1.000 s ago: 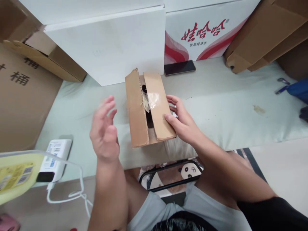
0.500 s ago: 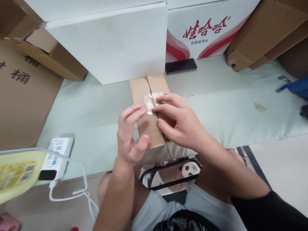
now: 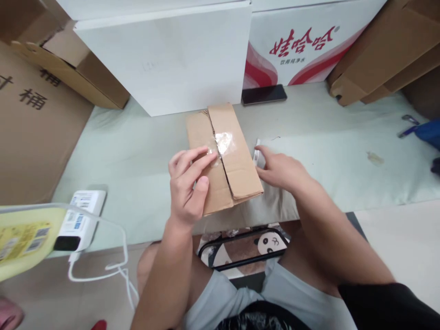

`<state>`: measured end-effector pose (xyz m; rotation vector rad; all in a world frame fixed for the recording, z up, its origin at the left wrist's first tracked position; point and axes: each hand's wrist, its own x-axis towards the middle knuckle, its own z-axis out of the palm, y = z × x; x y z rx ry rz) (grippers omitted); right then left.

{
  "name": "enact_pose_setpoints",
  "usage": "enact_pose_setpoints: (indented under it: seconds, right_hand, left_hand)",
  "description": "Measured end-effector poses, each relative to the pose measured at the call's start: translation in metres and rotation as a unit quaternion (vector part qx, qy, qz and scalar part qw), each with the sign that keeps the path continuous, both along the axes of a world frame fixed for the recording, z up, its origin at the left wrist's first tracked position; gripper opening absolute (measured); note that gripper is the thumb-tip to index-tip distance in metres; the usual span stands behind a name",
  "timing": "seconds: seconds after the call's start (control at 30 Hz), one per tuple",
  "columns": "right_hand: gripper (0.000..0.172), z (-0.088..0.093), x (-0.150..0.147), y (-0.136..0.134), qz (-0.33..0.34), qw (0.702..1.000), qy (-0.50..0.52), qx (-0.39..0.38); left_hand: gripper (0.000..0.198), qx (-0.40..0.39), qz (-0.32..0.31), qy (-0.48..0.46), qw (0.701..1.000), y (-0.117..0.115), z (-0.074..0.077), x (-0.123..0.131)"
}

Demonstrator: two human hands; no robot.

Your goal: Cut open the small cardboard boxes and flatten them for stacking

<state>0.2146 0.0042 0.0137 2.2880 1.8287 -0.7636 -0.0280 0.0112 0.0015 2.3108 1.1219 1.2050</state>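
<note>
A small brown cardboard box (image 3: 237,172) lies in front of me, its two top flaps meeting along a centre seam. Shiny clear tape (image 3: 225,142) crosses the seam, wrinkled in places. My left hand (image 3: 189,183) rests on the left flap, fingers stretched toward the tape and thumb apart, holding nothing. Just right of the box, my right hand (image 3: 283,172) has thumb and fingers around a small whitish-grey item (image 3: 256,153). Its kind is hard to make out, as the hand covers part of it.
Behind the box stand a white carton (image 3: 165,64) and a red-and-white printed carton (image 3: 302,50). A black phone (image 3: 264,94) lies by them on the pale green cover (image 3: 144,160). At left are a white power bank (image 3: 80,220) with cable and a yellow pack (image 3: 24,243).
My right hand has moved off the box to the right and taken hold of the whitish-grey item. My left hand's fingers have come down onto the flap beside the tape.
</note>
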Motion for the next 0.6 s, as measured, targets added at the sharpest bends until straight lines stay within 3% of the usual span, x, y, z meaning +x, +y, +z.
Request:
enact_pose_setpoints:
  seconds: [0.13, 0.3, 0.37, 0.43, 0.53, 0.6]
  right_hand:
    - [0.050, -0.012, -0.008, 0.003, 0.035, 0.999, 0.012, -0.015]
    - [0.018, -0.021, 0.005, 0.010, -0.052, 0.987, 0.081, 0.132]
    - [0.014, -0.020, 0.013, 0.010, -0.110, 0.949, 0.177, 0.237]
    - [0.021, -0.016, 0.018, 0.010, -0.141, 0.883, 0.303, 0.329]
    - [0.028, -0.007, 0.017, 0.008, -0.123, 0.789, 0.449, 0.401]
    - [0.029, -0.001, 0.013, 0.006, -0.096, 0.762, 0.483, 0.420]
  left_hand:
    - [0.040, 0.007, -0.007, -0.017, 1.000, 0.001, -0.002, 0.000]
    - [0.039, 0.011, -0.012, -0.024, 1.000, 0.001, -0.002, 0.001]
    - [0.039, 0.009, -0.010, -0.028, 1.000, 0.000, -0.002, 0.003]
    - [0.039, 0.008, -0.004, -0.031, 0.999, -0.002, -0.003, 0.006]
    - [0.040, 0.006, 0.013, -0.030, 0.999, -0.006, -0.006, 0.011]
    - [0.042, 0.005, 0.021, -0.029, 0.999, -0.008, -0.008, 0.014]
